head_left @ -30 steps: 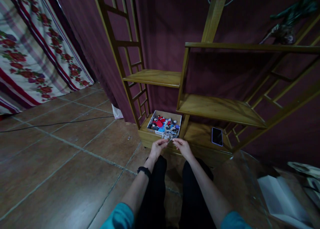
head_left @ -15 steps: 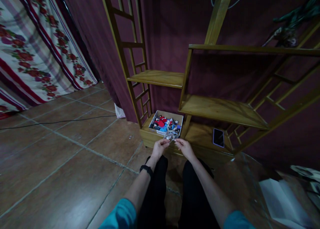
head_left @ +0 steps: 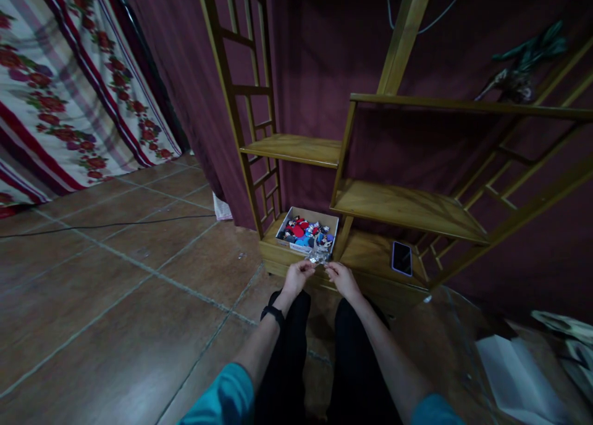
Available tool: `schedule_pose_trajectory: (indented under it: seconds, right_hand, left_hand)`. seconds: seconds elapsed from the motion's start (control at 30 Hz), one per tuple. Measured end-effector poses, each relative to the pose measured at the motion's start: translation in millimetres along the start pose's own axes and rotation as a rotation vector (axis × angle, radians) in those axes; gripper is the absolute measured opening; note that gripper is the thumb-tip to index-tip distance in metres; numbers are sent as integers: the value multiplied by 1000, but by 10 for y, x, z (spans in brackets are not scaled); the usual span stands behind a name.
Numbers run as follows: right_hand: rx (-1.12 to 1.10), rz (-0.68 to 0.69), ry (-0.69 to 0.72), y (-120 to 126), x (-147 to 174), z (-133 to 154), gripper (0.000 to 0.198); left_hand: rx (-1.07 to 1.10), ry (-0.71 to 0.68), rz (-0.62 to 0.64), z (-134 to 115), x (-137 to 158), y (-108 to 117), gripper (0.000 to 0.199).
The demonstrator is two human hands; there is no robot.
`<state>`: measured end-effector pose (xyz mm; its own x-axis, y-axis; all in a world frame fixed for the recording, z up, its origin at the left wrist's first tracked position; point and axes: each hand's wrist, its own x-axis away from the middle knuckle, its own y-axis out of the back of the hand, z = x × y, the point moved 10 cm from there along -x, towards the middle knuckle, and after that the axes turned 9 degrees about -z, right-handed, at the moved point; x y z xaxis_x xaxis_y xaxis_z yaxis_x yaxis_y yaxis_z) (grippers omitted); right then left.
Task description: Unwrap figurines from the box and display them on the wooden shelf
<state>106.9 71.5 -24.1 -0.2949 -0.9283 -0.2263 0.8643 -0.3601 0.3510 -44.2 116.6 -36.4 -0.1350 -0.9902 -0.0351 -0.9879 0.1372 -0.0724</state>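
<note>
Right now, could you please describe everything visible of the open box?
The box is shallow, rectangular and cardboard-like, with pale outer sides and a tan inner wall. It sits open side up on the low wooden base, holding small pieces, some red, blue or black. Crinkled clear plastic hides part of its near edge; contact is unclear.

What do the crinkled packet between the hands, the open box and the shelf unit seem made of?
Crinkled packet: probably glossy plastic film, given its glints and wrinkles; foil can't be ruled out.
Open box: likely matte cardboard, with thin straight walls, whitish outside, greyish inside.
Shelf unit: looks like varnished wood, yellow-brown with faint grain and slight sheen.
</note>
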Motion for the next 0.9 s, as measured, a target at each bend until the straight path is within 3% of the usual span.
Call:
schedule_pose_trajectory:
  seconds: [0.4, 0.9]
  right_hand:
    - [78, 26, -47, -18, -3, -54, 21]
    - [145, -11, 21, 38, 10, 70, 20]
  left_hand:
    - [-254, -105, 3, -15, 8, -8, 20]
    - [-364, -175, 8, -89, 43, -7, 20]
